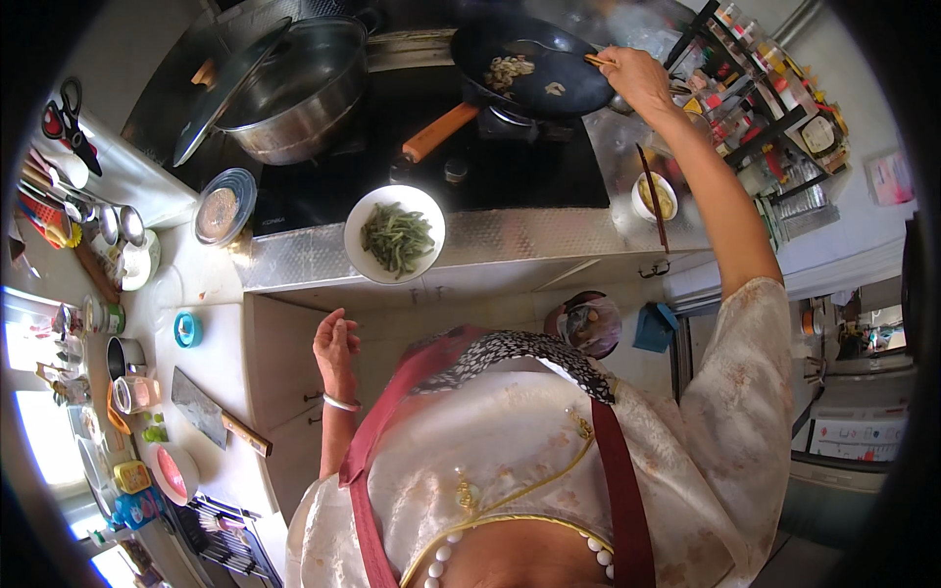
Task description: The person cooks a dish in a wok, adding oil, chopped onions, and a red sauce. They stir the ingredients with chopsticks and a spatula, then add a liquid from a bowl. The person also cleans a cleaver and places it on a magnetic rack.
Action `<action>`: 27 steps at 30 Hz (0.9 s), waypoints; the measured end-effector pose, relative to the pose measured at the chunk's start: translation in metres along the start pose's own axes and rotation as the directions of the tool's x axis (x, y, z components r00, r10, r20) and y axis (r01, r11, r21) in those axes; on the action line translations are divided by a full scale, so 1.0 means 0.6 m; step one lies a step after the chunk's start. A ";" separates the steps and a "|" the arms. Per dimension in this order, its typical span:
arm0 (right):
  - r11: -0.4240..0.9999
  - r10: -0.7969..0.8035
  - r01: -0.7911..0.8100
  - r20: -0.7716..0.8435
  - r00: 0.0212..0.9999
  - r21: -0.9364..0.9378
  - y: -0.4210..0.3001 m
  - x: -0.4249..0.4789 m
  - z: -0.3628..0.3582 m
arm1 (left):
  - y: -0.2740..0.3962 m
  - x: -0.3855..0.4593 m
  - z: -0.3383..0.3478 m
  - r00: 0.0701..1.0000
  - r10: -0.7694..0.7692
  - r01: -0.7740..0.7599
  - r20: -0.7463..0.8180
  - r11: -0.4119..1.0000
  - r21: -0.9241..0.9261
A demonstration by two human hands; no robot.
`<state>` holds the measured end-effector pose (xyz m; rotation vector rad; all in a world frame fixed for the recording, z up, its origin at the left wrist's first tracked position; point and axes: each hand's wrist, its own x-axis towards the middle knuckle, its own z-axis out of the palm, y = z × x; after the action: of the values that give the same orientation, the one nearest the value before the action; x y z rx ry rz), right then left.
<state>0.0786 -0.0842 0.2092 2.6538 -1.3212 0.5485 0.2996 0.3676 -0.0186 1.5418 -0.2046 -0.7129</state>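
Observation:
My right hand (638, 79) grips the wooden handle of a metal spatula (548, 47), whose other end lies in a black wok (562, 73). Pale sliced pieces of food (509, 71) lie in the wok, and its wooden handle (441, 131) points toward the lower left. My left hand (337, 344) hangs below the counter edge with slightly curled fingers and holds nothing. A white bowl of cut green beans (397, 234) sits at the stove's front edge. At right, chopsticks (653, 195) rest across a small white bowl with yellowish contents (656, 197).
A steel pot (294, 110) with a tilted glass lid (235, 84) stands on the left of the stove. A cleaver (213, 411) lies on the left counter near a pink-filled bowl (174, 474). A rack of seasoning jars (772, 95) is at right; a lined bin (588, 323) is on the floor.

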 end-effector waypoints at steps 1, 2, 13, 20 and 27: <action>1.000 -0.004 0.004 0.012 1.000 -0.001 -0.003 0.001 0.004 | -0.002 -0.002 0.000 1.000 -0.002 0.002 -0.002 1.000 -0.006; 1.000 -0.007 0.007 0.023 1.000 -0.003 -0.006 0.000 0.010 | -0.004 -0.004 -0.001 1.000 -0.005 0.005 -0.003 1.000 -0.013; 0.989 -0.148 0.150 0.066 0.987 -0.019 0.035 -0.021 -0.092 | 0.000 0.001 -0.004 1.000 0.011 -0.012 -0.026 1.000 -0.014; 0.678 0.324 -0.654 0.663 0.675 0.335 0.163 0.030 -0.110 | -0.001 0.013 0.017 0.999 0.020 -0.019 0.041 0.999 -0.029; 0.624 0.152 -0.738 0.887 0.435 0.255 0.190 0.054 -0.062 | -0.011 -0.002 0.006 1.000 0.026 -0.026 -0.014 1.000 0.003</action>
<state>-0.0039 -0.1678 0.2503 3.1572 -2.6669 -0.4341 0.2947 0.3658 -0.0245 1.5439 -0.2151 -0.6818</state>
